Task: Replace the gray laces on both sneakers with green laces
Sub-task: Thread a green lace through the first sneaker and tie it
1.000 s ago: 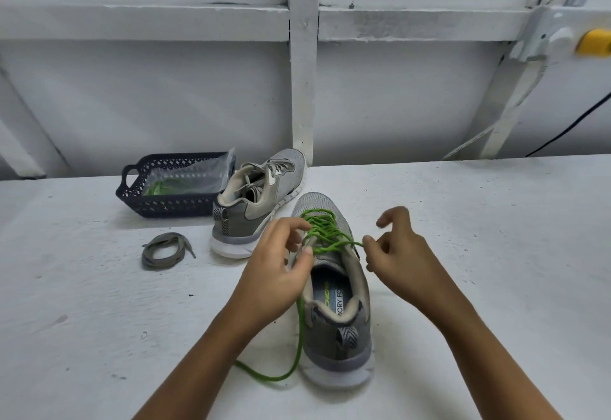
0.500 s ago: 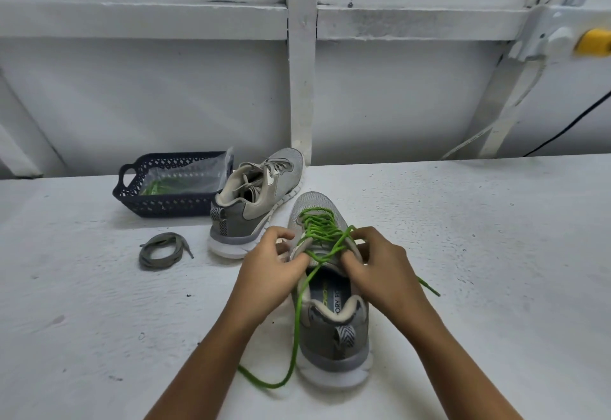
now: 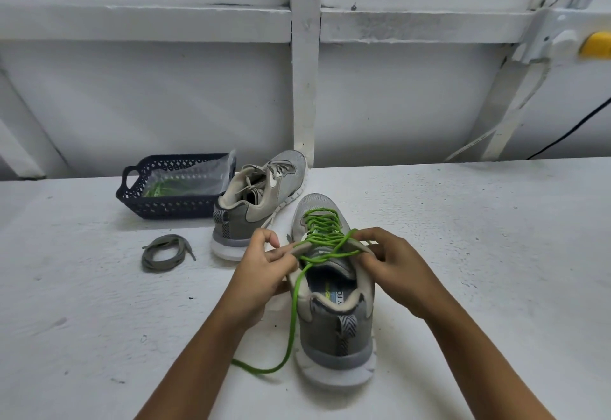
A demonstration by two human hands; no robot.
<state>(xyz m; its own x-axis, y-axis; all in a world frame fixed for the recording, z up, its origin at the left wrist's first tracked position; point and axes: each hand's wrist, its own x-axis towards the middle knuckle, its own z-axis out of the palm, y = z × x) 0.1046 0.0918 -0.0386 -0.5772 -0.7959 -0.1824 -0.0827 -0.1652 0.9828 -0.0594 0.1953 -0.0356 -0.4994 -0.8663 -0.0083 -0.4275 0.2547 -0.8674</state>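
Both hands are now on the near sneaker [image 3: 334, 330], which stands in the middle of the desk [image 3: 479, 254] with its heel toward the person. A second ago the hands were apart and the right one was lifted off. The left hand [image 3: 264, 264] pinches the shoe's left top edge. The right hand [image 3: 396, 270] pinches the green lace [image 3: 325, 237] at the right top edge. The lace tip that stuck out past the right hand half a second ago is hidden now. The long loose end still trails down the left side onto the desk.

The far sneaker [image 3: 261, 194], the pulled-out gray lace [image 3: 165, 252] and the basket [image 3: 172, 209] have not moved.
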